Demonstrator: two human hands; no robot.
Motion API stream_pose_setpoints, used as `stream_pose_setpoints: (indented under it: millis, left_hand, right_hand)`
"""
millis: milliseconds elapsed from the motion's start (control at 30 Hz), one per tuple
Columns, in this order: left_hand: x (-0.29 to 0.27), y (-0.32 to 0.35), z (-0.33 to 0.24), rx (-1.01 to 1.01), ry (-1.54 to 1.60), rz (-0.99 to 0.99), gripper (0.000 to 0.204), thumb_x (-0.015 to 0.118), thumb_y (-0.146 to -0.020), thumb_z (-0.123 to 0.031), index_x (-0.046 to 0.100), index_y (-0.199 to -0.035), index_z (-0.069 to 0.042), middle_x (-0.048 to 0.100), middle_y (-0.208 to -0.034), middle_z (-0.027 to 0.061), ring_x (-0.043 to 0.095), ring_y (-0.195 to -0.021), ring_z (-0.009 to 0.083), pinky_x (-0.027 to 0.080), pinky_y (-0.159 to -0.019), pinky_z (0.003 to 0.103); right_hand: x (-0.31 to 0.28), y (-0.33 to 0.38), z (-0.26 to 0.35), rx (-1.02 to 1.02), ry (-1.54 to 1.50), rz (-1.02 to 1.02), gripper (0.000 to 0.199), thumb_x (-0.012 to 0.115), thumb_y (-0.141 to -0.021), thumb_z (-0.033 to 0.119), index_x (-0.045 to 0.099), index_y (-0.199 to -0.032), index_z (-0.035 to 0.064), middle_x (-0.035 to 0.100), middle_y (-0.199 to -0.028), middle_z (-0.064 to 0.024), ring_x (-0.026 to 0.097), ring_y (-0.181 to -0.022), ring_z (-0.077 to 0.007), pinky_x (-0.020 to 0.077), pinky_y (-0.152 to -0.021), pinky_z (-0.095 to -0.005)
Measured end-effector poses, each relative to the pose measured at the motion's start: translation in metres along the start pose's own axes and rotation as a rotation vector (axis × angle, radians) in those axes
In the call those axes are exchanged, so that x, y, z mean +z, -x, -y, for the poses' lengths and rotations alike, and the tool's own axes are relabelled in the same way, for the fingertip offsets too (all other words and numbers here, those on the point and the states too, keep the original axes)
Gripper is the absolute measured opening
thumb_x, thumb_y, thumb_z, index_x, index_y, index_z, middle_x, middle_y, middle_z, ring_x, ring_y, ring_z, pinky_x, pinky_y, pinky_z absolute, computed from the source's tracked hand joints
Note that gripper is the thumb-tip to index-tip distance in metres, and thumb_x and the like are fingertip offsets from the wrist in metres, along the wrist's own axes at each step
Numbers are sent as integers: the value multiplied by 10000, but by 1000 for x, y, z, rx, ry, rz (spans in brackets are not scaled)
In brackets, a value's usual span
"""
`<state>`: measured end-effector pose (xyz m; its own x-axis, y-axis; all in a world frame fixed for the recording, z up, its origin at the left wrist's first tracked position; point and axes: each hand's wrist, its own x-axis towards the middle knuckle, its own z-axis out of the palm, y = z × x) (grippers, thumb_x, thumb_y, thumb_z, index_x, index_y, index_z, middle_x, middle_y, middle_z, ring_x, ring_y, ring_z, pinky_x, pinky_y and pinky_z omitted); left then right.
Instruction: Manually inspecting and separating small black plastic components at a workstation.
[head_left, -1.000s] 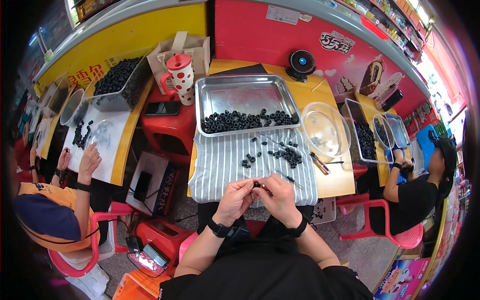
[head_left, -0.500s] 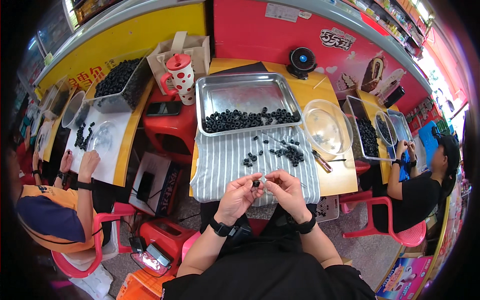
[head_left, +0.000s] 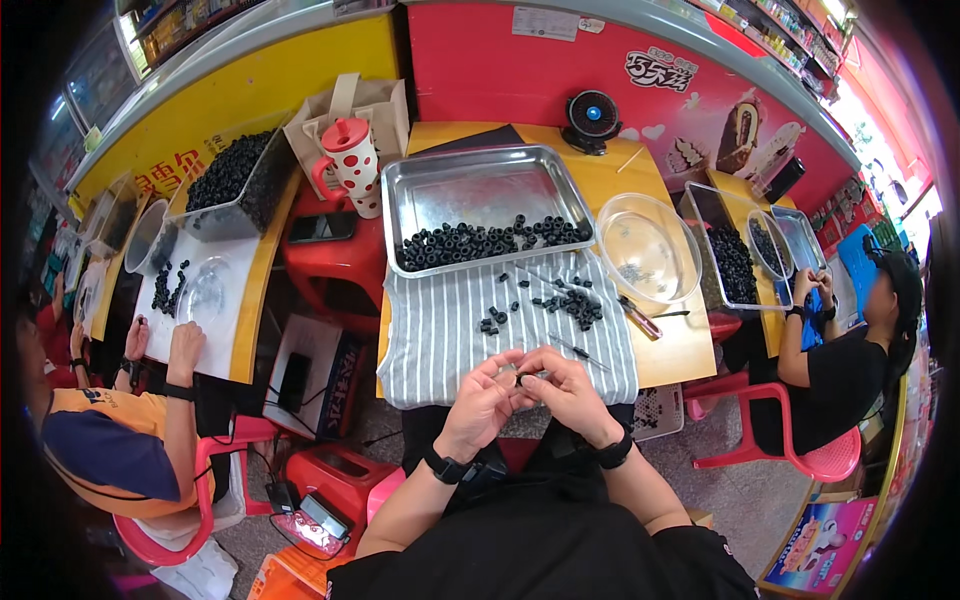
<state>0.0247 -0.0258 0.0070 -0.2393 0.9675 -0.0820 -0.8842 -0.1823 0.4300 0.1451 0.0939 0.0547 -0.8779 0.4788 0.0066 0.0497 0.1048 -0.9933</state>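
Note:
My left hand [head_left: 478, 405] and my right hand [head_left: 566, 392] meet at the fingertips over the near edge of a grey-and-white striped cloth [head_left: 430, 340]. A small black ring-shaped piece [head_left: 520, 380] is pinched between them, partly covered by the fingers. Ahead of my hands, several loose black pieces [head_left: 580, 308] lie scattered on the cloth. Close to my right fingers rests a thin, needle-like tool [head_left: 594, 361] with a dark part. Farther off, a metal tray [head_left: 470, 180] holds a heap of similar black pieces along its near side.
A round clear plastic tub [head_left: 640, 210] with small bits inside stands right of the tray, near a screwdriver-like tool [head_left: 642, 320]. Behind are a small black fan [head_left: 592, 118] and a spotted cup [head_left: 352, 170]. People sit at tables on both sides [head_left: 120, 430], [head_left: 840, 370].
My right fingers have closed in against my left, covering more of the black piece. The thin tool on the cloth shows more plainly now. The view has shifted slightly.

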Motion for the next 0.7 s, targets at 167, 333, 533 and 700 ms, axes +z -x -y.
stream_pose_setpoints:
  millis: [167, 333, 533, 700]
  left_hand:
    - [9, 2, 5, 9, -131, -107, 190, 587, -970, -72, 534, -1133, 10, 689, -965, 126, 704, -800, 189, 568, -631, 264]
    - [9, 1, 15, 100, -434, -285, 90, 601, -957, -63, 623, -995, 16, 697, -819, 104, 688, -631, 142, 479, -435, 191]
    - [15, -12, 19, 50, -530, -360, 189, 558, -964, -52, 628, -1085, 75, 701, -831, 119, 651, -560, 125, 437, -383, 187]
    - [15, -14, 19, -71, -597, -279, 271, 513, -971, -24, 593, -1213, 69, 669, -826, 71, 610, -535, 102, 419, -401, 192]
  right_hand:
    - [-2, 8, -3, 2, 46, -64, 98, 603, -880, -4, 604, -978, -11, 586, -1021, -78, 613, -803, -160, 503, -675, -278]
    - [1, 15, -9, 1, 269, -170, 104, 607, -868, -9, 597, -970, -16, 601, -860, -153, 638, -779, -287, 498, -650, -345]
    - [2, 6, -16, -182, 564, -302, 49, 626, -833, 6, 592, -864, -8, 602, -765, -172, 621, -712, -351, 477, -605, -396]
    - [2, -5, -22, -205, 750, -303, 117, 641, -806, 26, 544, -746, -2, 566, -728, -183, 579, -682, -395, 450, -589, -467]
